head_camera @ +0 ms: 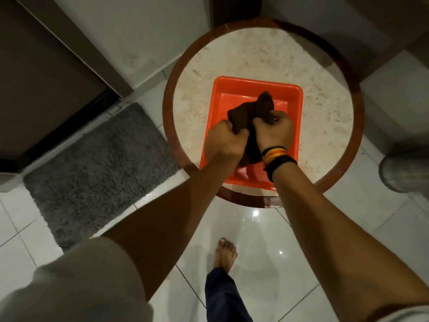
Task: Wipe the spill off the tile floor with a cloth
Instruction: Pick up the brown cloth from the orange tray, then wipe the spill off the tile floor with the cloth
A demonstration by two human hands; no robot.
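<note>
Sleeve, hands' grip on cloth

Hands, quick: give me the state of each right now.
Left hand: closed, gripping the dark cloth above the orange tray.
Right hand: closed, gripping the same cloth.

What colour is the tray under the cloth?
Bright orange tray, clearest in the head view; the cloth held over it is dark brown.
</note>
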